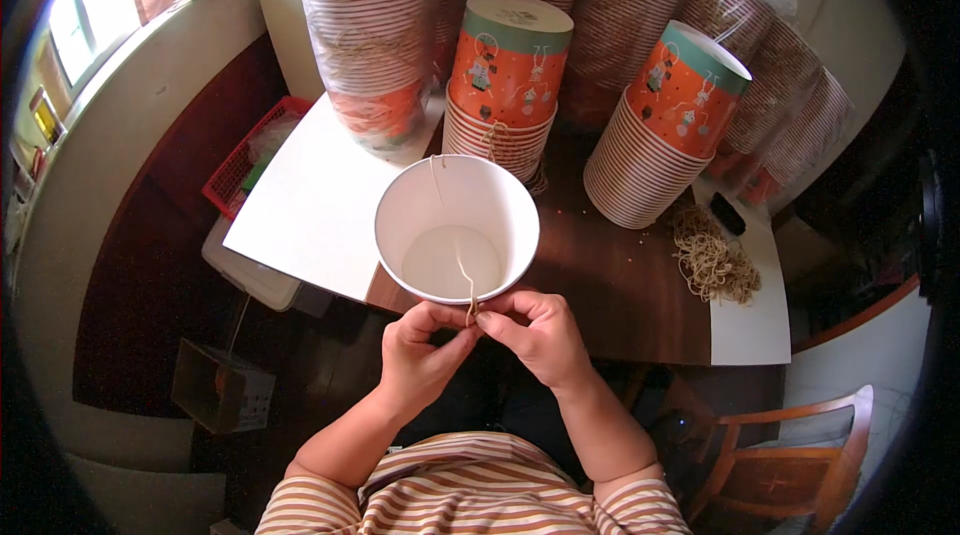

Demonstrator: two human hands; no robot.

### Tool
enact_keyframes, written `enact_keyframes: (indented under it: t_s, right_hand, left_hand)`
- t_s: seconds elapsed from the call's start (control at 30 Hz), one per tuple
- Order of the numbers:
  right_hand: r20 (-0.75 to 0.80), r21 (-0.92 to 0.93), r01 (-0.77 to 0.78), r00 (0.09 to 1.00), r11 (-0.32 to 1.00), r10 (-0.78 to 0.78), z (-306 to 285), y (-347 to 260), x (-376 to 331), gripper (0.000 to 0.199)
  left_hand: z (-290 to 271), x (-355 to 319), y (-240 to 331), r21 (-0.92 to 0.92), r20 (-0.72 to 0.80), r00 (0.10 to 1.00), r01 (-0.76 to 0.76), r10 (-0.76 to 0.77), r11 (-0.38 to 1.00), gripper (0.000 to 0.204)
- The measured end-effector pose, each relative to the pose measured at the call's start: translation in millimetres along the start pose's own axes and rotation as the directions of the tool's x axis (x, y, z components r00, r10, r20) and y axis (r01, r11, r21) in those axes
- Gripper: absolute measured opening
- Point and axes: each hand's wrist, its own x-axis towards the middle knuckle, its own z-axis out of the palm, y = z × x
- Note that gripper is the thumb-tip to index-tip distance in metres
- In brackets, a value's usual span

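- Left hand [420, 355]: raised in front of the body at the near edge of the dark wooden counter [620, 285]; its fingers are pinched closed on the end of a thin tan string [468, 295].
- Right hand [540, 335]: just beside the left hand, fingertips meeting it; its fingers are likewise closed on the same string end.
- Thin tan string: runs from the pinched fingertips up over the near rim and down inside the cup; a second strand hangs at the far inner wall.
- Large white paper cup [457, 227]: held tilted with its open mouth toward the camera, its near rim touching the fingertips, above the counter's near edge.
- Two stacks of orange-and-teal printed paper cups: one [505, 85] directly behind the white cup, the other [665, 125] to the right, leaning.
- Plastic-wrapped stacks of cups [375, 35]: ranged along the back of the counter.
- White sheet [310, 205]: lies on the counter's left part.
- Heap of tan string pieces [712, 260]: on the counter to the right, well apart from the hands.
- Red plastic basket [245, 160]: beyond the counter's left edge.
- Wooden chair [790, 455]: lower right, beside the person.
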Motion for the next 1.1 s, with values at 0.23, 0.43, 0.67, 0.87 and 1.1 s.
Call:
enact_keyframes:
  t_s: [0.23,0.43,0.67,0.87,1.1]
  right_hand:
    - [0.028,0.468,-0.060,0.998,0.882,0.052,7.6,14.6,3.1,0.015]
    - [0.029,0.557,-0.127,0.991,0.821,0.134,7.1,19.8,-0.3,0.017]
    - [0.002,0.583,-0.148,0.983,0.799,0.182,8.8,26.1,-3.1,0.018]
    - [-0.048,0.569,-0.104,0.986,0.816,0.159,13.8,17.9,-4.5,0.018]
    - [-0.025,0.592,-0.076,0.993,0.802,0.112,11.6,21.5,-3.0,0.016]
  left_hand:
    - [-2.2,-0.6,-2.2,-0.043,-0.022,1.000,0.015,-0.016,0.999,0.008]
    - [-2.0,0.7,-0.5,-0.170,-0.063,0.996,0.044,-0.055,0.984,0.009]
    - [-2.3,5.4,-1.1,0.324,0.018,0.934,-0.344,0.358,0.881,0.021]
    - [0.5,7.7,-0.1,0.388,0.031,0.897,-0.417,0.441,0.822,0.025]
    - [0.5,12.2,3.9,0.463,0.083,0.848,-0.498,0.524,0.733,0.026]
